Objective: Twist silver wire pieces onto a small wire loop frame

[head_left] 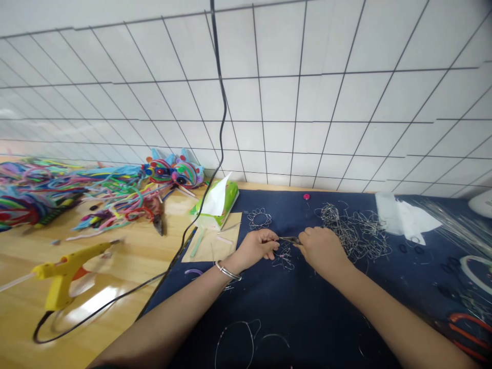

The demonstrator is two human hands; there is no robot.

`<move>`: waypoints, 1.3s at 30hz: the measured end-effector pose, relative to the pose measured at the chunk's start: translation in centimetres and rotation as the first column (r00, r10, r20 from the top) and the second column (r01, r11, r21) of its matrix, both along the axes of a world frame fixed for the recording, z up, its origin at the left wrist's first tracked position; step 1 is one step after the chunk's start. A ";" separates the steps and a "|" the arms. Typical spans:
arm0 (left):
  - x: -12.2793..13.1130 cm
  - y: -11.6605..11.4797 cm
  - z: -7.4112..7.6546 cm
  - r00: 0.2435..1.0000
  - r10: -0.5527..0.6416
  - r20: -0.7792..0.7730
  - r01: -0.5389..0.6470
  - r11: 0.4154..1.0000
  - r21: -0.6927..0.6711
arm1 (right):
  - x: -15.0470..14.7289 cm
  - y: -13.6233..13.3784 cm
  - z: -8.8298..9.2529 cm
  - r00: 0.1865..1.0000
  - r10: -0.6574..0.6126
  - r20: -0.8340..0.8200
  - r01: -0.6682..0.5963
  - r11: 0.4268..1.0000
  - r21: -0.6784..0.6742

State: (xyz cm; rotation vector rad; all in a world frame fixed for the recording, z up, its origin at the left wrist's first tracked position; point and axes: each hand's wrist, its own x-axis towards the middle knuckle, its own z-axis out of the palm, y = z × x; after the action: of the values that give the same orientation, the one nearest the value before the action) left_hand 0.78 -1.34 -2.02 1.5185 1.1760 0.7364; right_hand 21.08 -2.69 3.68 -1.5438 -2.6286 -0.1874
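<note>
My left hand [257, 250], with a silver bangle [228, 271] on the wrist, is closed in a pinch on a thin wire piece. My right hand [322, 251] is wrapped round a small dark tool that looks like pliers [294, 240]; its handles are hidden in the palm. The tool's jaws point left and meet the wire near my left fingertips. Below the fingers, thin bent wires [283, 260] hang or lie over the dark blue cloth [265, 302]; I cannot tell which. A flower-shaped wire ring [260, 219] lies just beyond my left hand.
A tangled wire heap [355, 233] sits right of my right hand. Orange-handled scissors [471, 333] lie far right. Leftward are a green tissue pack [219, 202], a yellow glue gun [65, 277] with its black cable [115, 297], and colourful pipe cleaners [115, 192]. A tiled wall [277, 102] stands behind.
</note>
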 end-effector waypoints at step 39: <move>-0.1 0.2 -0.2 1.000 -0.021 0.004 0.021 1.000 -0.004 | 0.2 -0.1 -0.5 1.000 0.028 0.004 -0.028 0.999 0.035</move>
State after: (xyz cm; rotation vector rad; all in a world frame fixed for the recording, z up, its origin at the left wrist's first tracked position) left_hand 0.67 -1.14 -2.24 1.5234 1.1564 0.7225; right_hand 21.26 -2.74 3.22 -1.4967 -2.6332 -0.2329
